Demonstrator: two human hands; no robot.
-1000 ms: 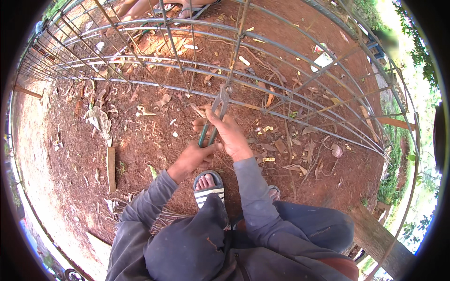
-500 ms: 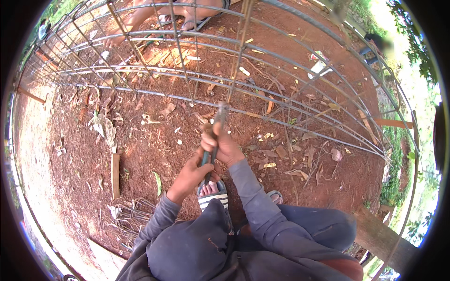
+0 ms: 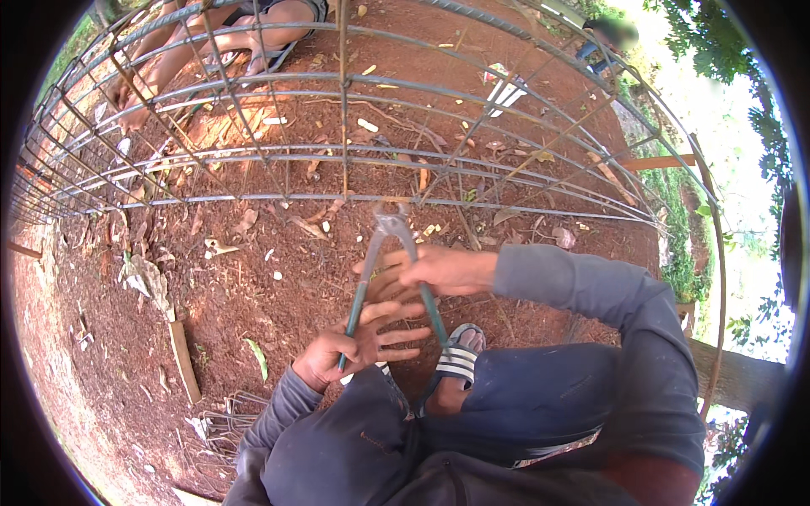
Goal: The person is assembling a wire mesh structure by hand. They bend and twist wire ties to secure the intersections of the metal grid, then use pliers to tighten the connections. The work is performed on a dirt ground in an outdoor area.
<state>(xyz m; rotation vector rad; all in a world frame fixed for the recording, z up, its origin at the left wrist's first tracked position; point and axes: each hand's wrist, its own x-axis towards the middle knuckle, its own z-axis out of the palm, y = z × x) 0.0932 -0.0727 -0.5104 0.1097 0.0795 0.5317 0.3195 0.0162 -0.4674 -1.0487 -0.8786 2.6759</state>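
Note:
A pair of long-handled pincers (image 3: pixel 391 223) with green grips stands opened wide between my hands, its metal head pointing away from me. My left hand (image 3: pixel 359 340) pins the left handle between thumb and palm, with its fingers stretched out. The right handle lies under the thumb of my right hand (image 3: pixel 447 270), whose fingers also reach out across the gap. The pincers' jaws are at the lowest bar of the rebar cage (image 3: pixel 346 152); whether they touch it I cannot tell.
A co-worker's hand (image 3: pixel 126 97) and legs are behind the cage at the far left. Another person (image 3: pixel 603 46) is at the far right. Bent wire pieces (image 3: pixel 232 417) lie at my left. A wooden strip (image 3: pixel 181 361) and dry leaves lie on the red soil.
The pincers' handles have spread wide from close together. My hands have moved apart and their fingers have straightened. My view has shifted to the right.

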